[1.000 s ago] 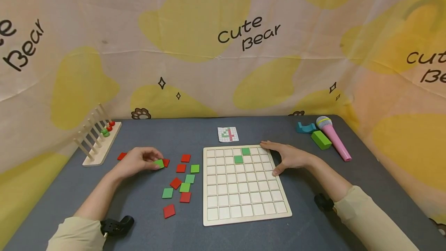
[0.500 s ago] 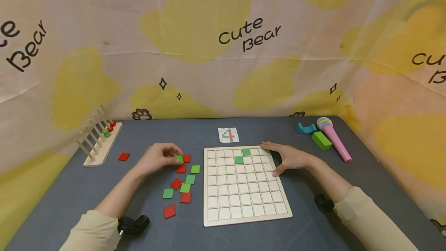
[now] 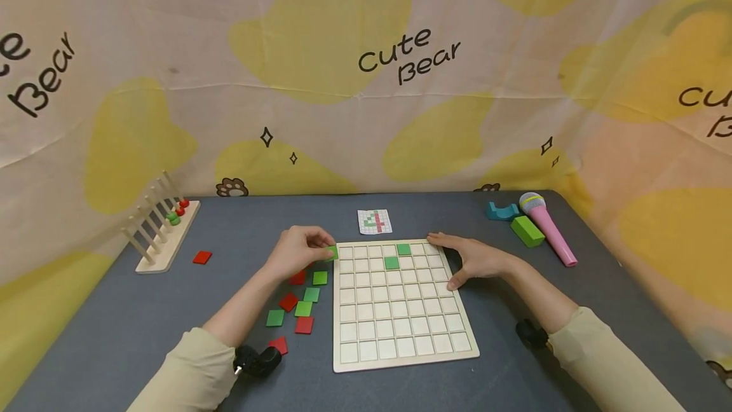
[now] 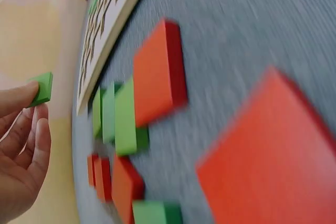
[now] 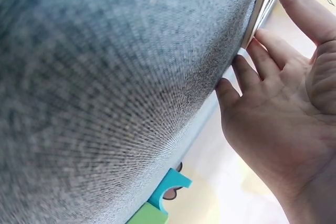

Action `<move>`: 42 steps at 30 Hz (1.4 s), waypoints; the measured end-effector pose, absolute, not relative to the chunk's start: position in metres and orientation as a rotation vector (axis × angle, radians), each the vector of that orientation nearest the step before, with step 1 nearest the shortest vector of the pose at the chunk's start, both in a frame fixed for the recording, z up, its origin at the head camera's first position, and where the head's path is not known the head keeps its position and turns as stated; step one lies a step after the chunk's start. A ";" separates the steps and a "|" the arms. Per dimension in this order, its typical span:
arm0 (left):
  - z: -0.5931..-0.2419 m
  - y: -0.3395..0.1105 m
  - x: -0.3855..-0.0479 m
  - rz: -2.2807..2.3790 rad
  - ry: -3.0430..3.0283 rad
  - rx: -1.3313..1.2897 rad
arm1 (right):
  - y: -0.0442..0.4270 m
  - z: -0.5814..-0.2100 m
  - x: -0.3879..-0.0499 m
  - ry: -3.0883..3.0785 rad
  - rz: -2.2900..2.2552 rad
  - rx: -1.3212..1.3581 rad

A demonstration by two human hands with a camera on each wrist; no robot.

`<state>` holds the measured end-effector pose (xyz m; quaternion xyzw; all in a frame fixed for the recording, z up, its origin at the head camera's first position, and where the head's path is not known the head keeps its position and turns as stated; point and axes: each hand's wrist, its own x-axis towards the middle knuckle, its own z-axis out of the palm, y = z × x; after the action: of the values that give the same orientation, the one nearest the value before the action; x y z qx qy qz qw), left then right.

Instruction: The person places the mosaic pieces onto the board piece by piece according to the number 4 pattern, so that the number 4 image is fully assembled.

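My left hand (image 3: 300,250) pinches a green square tile (image 4: 43,88) between thumb and fingers, at the upper left corner of the white grid board (image 3: 383,364). Two green tiles lie in that board's cells, one in the top row (image 3: 403,249) and one in the second row (image 3: 391,262). My right hand (image 3: 477,258) rests on the board's right edge, thumb and fingers spread. Loose red tiles (image 3: 304,325) and green tiles (image 3: 275,318) lie left of the board; some are partly covered by my left hand and wrist.
A small card with a coloured grid pattern (image 3: 375,222) lies behind the board. On the left stands a wooden peg rack (image 3: 166,243) with red and green beads, near a lone red tile (image 3: 203,257). A pink microphone (image 3: 551,234), green block (image 3: 527,231) and blue arch block (image 3: 502,211) sit back right.
My left hand has carried the green tile rightward, from the far left of the loose tiles to the board's upper left corner. My right hand has stayed on the board's edge.
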<state>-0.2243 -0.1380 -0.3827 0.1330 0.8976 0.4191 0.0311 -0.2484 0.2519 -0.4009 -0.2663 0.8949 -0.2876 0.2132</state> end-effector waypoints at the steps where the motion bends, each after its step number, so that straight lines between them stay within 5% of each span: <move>1: -0.382 -0.134 -0.224 1.299 2.760 0.411 | 0.252 -0.401 -0.248 2.483 -0.799 -0.736; 20: -0.374 -0.068 -0.229 1.436 2.614 0.382 | 0.251 -0.401 -0.249 2.466 -0.818 -0.737; 42: -0.387 -0.056 -0.233 1.094 2.653 0.558 | 0.250 -0.398 -0.246 2.471 -0.816 -0.722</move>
<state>-0.2326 -0.0563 -0.3867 0.1898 0.9020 0.3721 0.1090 -0.2464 0.2501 -0.3982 -0.2609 0.8928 -0.2949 0.2186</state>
